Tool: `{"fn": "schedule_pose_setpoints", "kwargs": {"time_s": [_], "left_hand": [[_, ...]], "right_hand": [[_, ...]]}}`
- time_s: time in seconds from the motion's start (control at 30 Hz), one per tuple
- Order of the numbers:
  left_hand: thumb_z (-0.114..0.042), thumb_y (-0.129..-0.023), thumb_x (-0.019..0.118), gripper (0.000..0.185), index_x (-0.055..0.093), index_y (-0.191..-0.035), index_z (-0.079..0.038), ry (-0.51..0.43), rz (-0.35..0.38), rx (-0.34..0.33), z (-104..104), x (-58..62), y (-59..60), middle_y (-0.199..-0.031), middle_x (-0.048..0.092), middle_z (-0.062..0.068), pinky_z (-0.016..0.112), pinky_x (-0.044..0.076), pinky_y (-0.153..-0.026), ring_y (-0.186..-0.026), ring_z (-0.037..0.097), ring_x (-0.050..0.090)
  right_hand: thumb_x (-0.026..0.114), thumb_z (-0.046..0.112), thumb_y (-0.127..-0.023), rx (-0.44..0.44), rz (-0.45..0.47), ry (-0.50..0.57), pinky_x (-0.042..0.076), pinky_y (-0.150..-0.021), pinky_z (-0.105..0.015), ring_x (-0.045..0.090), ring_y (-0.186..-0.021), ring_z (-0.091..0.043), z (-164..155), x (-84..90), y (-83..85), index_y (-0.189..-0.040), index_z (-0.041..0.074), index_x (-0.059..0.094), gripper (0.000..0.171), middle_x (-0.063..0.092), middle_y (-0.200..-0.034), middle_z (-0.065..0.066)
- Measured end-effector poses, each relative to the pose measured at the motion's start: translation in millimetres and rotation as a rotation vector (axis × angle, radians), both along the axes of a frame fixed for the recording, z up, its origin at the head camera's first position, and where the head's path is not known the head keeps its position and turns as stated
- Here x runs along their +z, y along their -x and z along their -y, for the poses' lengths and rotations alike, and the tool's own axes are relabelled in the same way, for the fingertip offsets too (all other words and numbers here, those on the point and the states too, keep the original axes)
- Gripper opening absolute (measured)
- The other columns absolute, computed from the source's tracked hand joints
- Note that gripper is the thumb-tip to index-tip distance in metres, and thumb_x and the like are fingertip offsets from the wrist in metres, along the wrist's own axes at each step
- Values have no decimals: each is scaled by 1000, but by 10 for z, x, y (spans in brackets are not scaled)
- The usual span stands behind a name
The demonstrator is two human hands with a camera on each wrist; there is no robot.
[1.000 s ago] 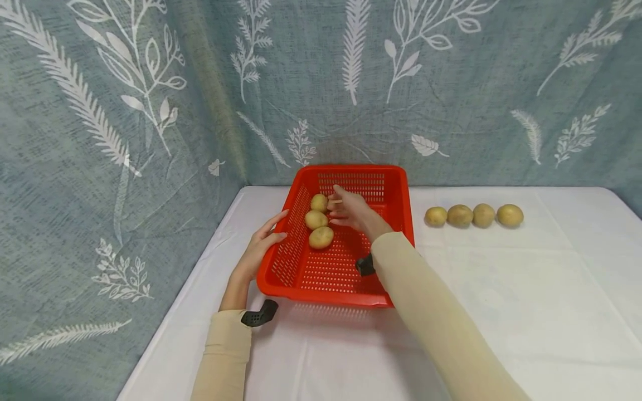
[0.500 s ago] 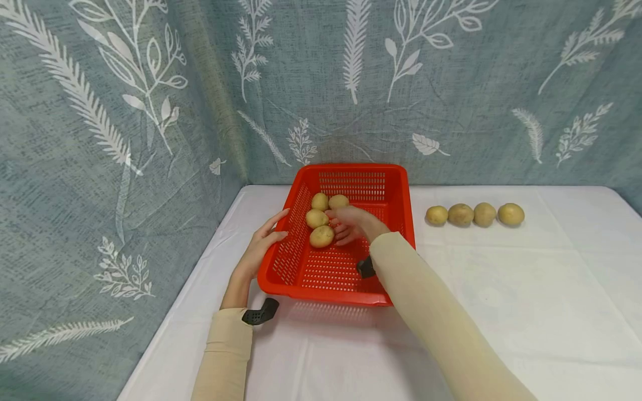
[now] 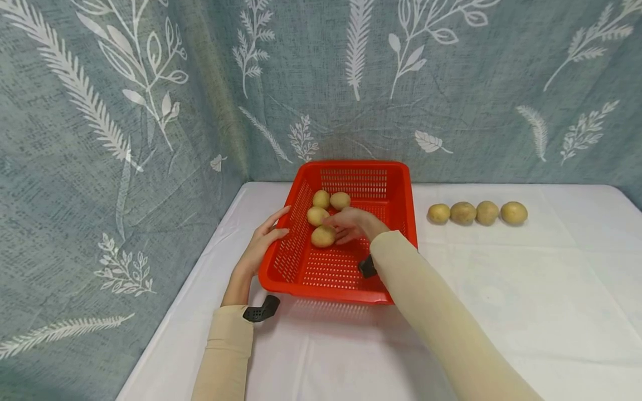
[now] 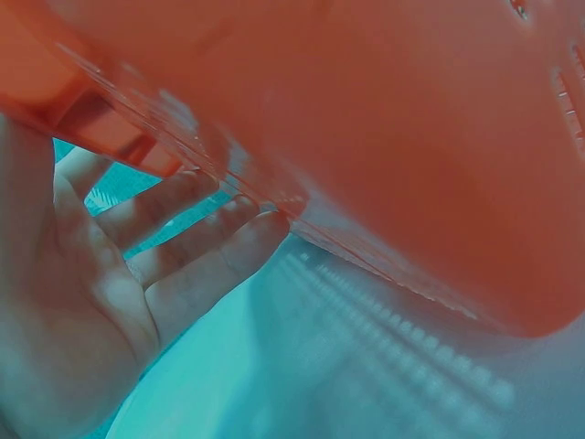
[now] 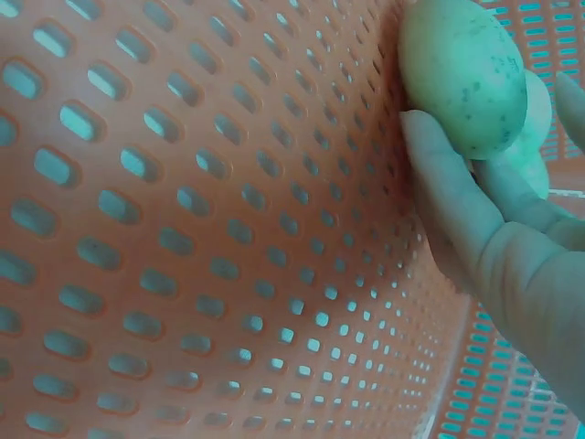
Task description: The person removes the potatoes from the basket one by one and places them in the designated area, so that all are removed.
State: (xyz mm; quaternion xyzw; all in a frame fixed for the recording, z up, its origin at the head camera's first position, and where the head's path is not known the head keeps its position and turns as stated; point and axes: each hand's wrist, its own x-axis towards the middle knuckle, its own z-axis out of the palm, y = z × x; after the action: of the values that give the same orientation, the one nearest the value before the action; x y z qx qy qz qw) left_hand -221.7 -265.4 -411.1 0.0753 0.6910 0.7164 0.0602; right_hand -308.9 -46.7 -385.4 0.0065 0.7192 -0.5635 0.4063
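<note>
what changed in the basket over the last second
The right hand let go of a fourth potato at the back of the red basket, then drew toward the nearest potato. The left hand stayed on the basket's side; four potatoes stayed on the table.

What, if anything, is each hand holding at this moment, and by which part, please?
The right hand holds nothing; its fingers touch the side of the nearest potato in the basket. The left hand rests flat against the basket's outer left wall.

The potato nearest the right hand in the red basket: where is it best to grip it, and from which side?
Probably across the short middle of the nearest potato, coming from above and its right, where the right hand already touches it. Its left faces the red basket wall, and other potatoes lie behind.
</note>
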Motion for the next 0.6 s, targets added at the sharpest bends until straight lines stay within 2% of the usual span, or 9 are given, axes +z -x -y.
{"fn": "schedule_pose_setpoints", "kwargs": {"time_s": [0.3, 0.43, 0.6], "left_hand": [[-8, -95, 43, 56, 31, -150, -14, 5, 1, 4, -1, 4, 7, -133, 41, 23, 35, 53, -75, -101, 29, 55], [-8, -96, 43, 56, 32, -150, -15, 7, 3, 2, -2, 4, 9, -132, 41, 23, 35, 53, -75, -100, 28, 56], [-8, -96, 43, 56, 31, -150, -15, -4, 7, -1, -5, 4, 7, -133, 41, 22, 36, 54, -75, -100, 27, 56]], "right_hand": [[68, 16, -88, 58, -46, -46, 48, -90, -38, 57, -108, -26, 10, -27, 23, -126, -3, 51, 46, 54, -120, -11], [71, 17, -86, 85, -100, -100, 50, -86, -35, 59, -102, -21, 30, -53, 39, -121, -1, 56, 42, 55, -114, -6], [70, 14, -87, 148, -144, -106, 50, -87, -36, 58, -99, -23, 27, -46, 23, -120, -2, 57, 40, 56, -112, -8]]}}
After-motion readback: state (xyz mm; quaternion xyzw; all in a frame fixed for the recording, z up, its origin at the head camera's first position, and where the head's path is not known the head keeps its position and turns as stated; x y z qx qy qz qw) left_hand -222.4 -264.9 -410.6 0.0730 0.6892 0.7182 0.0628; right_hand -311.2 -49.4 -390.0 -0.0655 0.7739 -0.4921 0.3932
